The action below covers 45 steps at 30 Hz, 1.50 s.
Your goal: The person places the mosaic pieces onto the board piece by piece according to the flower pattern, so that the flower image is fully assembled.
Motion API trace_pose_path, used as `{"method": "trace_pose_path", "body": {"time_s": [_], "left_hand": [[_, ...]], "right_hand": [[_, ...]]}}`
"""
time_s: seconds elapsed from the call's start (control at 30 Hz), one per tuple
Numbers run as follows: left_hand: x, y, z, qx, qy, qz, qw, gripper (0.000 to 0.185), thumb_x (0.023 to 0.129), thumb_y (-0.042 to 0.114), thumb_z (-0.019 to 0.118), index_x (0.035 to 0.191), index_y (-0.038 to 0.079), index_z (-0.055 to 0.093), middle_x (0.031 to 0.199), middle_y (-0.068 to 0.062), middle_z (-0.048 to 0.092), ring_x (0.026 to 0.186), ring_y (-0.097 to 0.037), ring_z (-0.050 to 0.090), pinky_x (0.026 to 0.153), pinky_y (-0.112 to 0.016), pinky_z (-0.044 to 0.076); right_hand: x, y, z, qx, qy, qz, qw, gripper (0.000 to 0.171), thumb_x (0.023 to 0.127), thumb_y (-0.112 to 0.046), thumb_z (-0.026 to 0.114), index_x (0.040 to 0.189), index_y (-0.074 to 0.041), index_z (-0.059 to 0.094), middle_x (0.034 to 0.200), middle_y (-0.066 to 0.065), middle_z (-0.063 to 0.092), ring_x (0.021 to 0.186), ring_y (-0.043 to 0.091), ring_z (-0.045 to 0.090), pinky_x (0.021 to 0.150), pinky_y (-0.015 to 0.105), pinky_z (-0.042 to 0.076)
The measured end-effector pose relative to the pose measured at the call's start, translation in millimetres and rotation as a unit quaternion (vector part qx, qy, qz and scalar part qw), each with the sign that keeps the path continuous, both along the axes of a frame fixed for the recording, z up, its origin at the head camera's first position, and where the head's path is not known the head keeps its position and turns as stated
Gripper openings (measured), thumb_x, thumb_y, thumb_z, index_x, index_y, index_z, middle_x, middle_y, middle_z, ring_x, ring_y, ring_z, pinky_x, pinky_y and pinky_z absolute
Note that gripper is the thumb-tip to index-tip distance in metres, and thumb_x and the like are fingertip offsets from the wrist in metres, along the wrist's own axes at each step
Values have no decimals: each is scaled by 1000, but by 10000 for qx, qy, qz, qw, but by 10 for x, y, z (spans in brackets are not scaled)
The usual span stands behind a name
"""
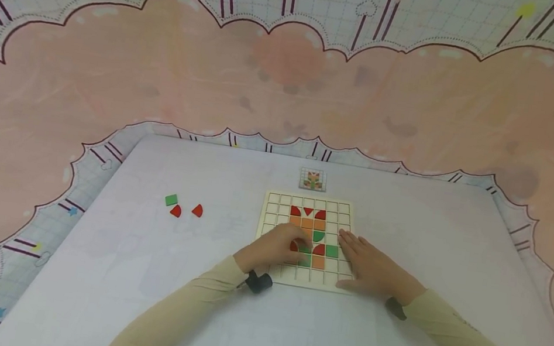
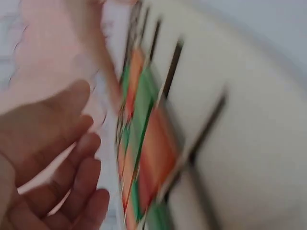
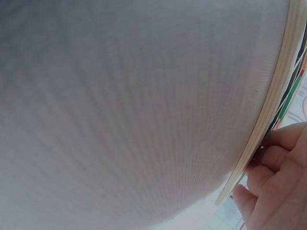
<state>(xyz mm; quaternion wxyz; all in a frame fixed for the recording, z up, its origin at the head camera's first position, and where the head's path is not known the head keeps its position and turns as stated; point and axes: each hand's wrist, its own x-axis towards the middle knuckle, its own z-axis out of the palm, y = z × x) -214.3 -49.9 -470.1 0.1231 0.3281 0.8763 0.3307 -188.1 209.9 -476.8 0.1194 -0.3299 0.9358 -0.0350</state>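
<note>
A pale wooden grid board (image 1: 273, 198) lies on the table with red, orange and green tiles set in its squares. My left hand (image 1: 280, 243) is over the board's left middle, hiding some tiles. In the left wrist view, its loosely bent fingers (image 2: 86, 167) hold nothing and are beside the tiles. A green square tile (image 1: 331, 251) sits on the board near my right hand (image 1: 377, 271), which rests at the board's right edge with fingers extended. Seen from the right wrist, the fingertips touch the board's wooden side (image 3: 268, 100).
Away to the left on the white table (image 1: 83, 264) lie a green square (image 1: 171, 200) and two red quarter-round tiles (image 1: 198, 210). Behind the board is a small pattern card (image 1: 313, 180). A patterned cloth (image 1: 287, 97) surrounds the table.
</note>
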Motion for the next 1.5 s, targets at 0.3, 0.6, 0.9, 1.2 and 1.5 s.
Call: {"method": "trace_pose_path", "body": {"time_s": [0.3, 0.6, 0.9, 1.2, 1.5], "left_hand": [[-247, -829, 147, 298, -48, 1130, 9931, 28, 83, 16, 71, 109, 7, 67, 108, -8, 66, 101, -22, 60, 93, -39, 49], [-429, -1689, 142, -228, 158, 1569, 9872, 31, 82, 10, 71, 112, 1, 66, 108, -15, 66, 98, -28, 59, 91, -44, 49], [-492, -2147, 104, -711, -330, 2064, 9753, 31, 79, 6, 71, 109, 1, 68, 114, -21, 63, 106, -34, 55, 95, -49, 44], [-488, -2231, 59, -724, -342, 1922, 9781, 28, 79, -2, 69, 107, -2, 68, 109, -22, 65, 102, -35, 58, 93, -49, 46], [-518, -2087, 64, -641, -184, 1836, 9807, 26, 78, -8, 64, 102, 1, 70, 97, -17, 67, 89, -27, 59, 84, -41, 50]], "right_hand": [[-11, -4, -17, 112, -59, -56, 9999, 98, 85, -65, 50, 149, -1, 15, 158, 14, 12, 146, 29, 14, 117, 45, 21], [-2, -5, -22, 171, -18, -74, 9998, 99, 84, -68, 49, 150, -2, 15, 158, 13, 12, 146, 28, 14, 117, 44, 21], [0, 1, -28, 166, -32, -99, 9998, 98, 84, -67, 48, 150, -2, 15, 158, 12, 12, 146, 27, 14, 117, 44, 21], [8, 2, -9, 132, -75, -124, 9998, 97, 84, -66, 50, 150, -2, 16, 158, 13, 12, 146, 28, 14, 117, 44, 21], [6, -8, 4, 48, -153, -163, 9997, 97, 84, -65, 51, 149, -2, 17, 158, 13, 13, 146, 29, 15, 117, 45, 21]]}}
